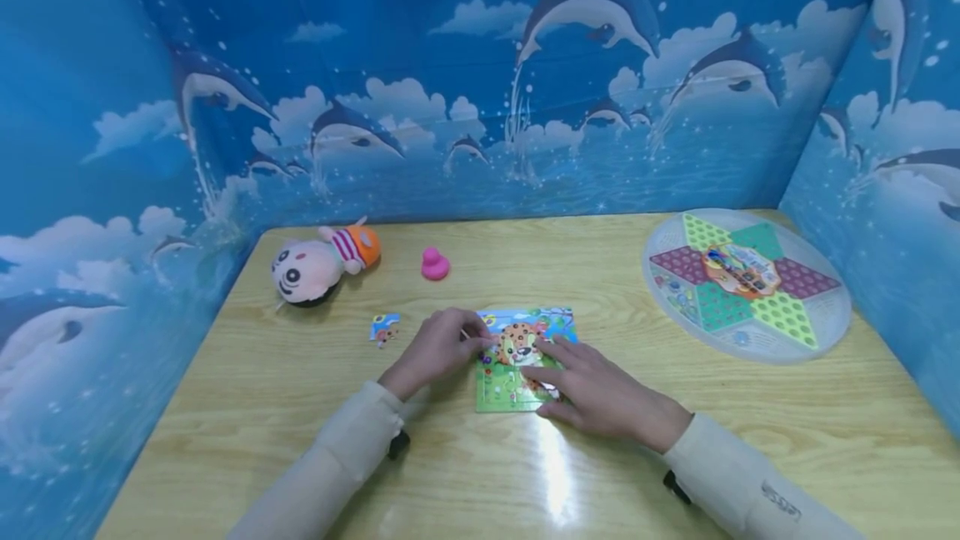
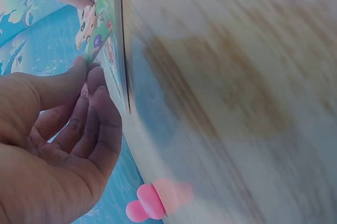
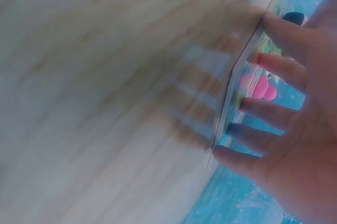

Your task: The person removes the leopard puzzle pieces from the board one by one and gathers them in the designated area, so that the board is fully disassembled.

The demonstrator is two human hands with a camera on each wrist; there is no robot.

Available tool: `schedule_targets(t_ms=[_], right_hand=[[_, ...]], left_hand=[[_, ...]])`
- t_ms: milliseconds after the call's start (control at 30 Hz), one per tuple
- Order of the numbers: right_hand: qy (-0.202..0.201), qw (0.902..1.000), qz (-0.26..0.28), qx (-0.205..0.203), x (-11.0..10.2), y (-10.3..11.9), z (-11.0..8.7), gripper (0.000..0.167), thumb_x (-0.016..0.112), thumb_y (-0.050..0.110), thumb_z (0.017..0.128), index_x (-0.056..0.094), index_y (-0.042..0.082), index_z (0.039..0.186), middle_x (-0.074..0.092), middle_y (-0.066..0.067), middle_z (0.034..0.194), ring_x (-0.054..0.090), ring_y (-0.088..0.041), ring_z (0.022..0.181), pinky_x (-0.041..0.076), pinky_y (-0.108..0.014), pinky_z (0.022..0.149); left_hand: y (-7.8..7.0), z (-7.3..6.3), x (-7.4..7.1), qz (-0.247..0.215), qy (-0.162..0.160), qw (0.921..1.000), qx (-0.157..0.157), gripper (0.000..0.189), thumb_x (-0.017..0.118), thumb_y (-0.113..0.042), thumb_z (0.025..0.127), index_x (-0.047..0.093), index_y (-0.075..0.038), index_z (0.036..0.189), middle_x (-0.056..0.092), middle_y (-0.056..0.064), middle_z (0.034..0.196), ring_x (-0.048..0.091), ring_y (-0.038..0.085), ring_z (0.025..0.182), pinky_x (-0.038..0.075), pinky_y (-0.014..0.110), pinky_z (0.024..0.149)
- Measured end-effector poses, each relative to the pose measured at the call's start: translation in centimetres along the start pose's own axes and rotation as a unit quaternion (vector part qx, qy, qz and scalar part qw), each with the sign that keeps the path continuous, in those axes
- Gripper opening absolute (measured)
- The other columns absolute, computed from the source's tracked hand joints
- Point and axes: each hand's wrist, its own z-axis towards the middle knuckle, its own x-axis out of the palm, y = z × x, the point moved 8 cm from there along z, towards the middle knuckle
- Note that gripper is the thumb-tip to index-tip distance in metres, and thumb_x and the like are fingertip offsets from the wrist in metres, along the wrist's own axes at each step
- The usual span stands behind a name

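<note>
A flat jigsaw puzzle (image 1: 495,398) with a cartoon leopard on green and blue lies on the table before me. At its left side my left hand (image 1: 442,346) pinches a puzzle piece (image 2: 99,41) between thumb and fingertips. That piece is tilted up from the board in the left wrist view. My right hand (image 1: 607,390) rests on the right part of the puzzle, fingers spread and fairly straight, covering some of the picture. In the right wrist view its fingertips lie along the board's edge (image 3: 227,98). A loose puzzle piece (image 1: 385,329) lies to the left of my left hand.
A pink rubber duck (image 1: 434,264) stands behind the puzzle, left of centre. Farther left lies a plush doll (image 1: 318,265) in orange and stripes. A round Chinese checkers board (image 1: 742,282) lies at the back right. Dolphin-printed cloth (image 1: 480,107) walls the table's back and sides.
</note>
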Motion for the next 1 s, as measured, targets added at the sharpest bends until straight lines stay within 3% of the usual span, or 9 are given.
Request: schedule_targets(t_ms=[167, 467, 800, 1000], right_hand=[[0.001, 1.0000, 0.001, 0.002, -0.1, 0.1, 0.0, 0.053, 0.069, 0.037, 0.096, 0.059, 0.011, 0.141, 0.040, -0.026, 0.154, 0.035, -0.050, 0.141, 0.032, -0.065, 0.112], [-0.006, 0.9999, -0.010, -0.001, -0.2, 0.1, 0.0, 0.053, 0.070, 0.037, 0.096, 0.059, 0.010, 0.141, 0.042, -0.026, 0.153, 0.037, -0.049, 0.140, 0.034, -0.064, 0.110], [-0.004, 1.0000, 0.001, -0.001, -0.1, 0.1, 0.0, 0.054, 0.070, 0.036, 0.095, 0.059, 0.010, 0.141, 0.042, -0.026, 0.153, 0.037, -0.049, 0.141, 0.034, -0.065, 0.111], [-0.005, 1.0000, 0.000, -0.004, -0.2, 0.2, 0.1, 0.054, 0.070, 0.036, 0.095, 0.059, 0.010, 0.141, 0.042, -0.026, 0.152, 0.037, -0.050, 0.140, 0.034, -0.065, 0.110]], left_hand=[[0.4, -0.1, -0.2, -0.009, 0.001, 0.9999, -0.012, 0.006, 0.076, -0.016, 0.091, 0.072, -0.015, 0.086, 0.068, -0.006, 0.084, 0.063, 0.012, 0.082, 0.054, 0.036, 0.082], [1.0, -0.4, -0.8, -0.033, -0.017, 0.9993, -0.007, 0.004, 0.076, -0.012, 0.089, 0.073, -0.014, 0.089, 0.069, -0.007, 0.085, 0.063, 0.011, 0.082, 0.055, 0.033, 0.081], [2.3, -1.4, -2.8, -0.054, -0.048, 0.9974, -0.002, 0.005, 0.076, -0.014, 0.091, 0.074, -0.010, 0.090, 0.069, -0.005, 0.085, 0.063, 0.012, 0.078, 0.055, 0.031, 0.074], [4.1, -2.5, -4.4, -0.054, -0.050, 0.9962, -0.045, 0.005, 0.074, -0.016, 0.093, 0.073, -0.011, 0.093, 0.068, -0.003, 0.087, 0.062, 0.013, 0.080, 0.054, 0.032, 0.073]])
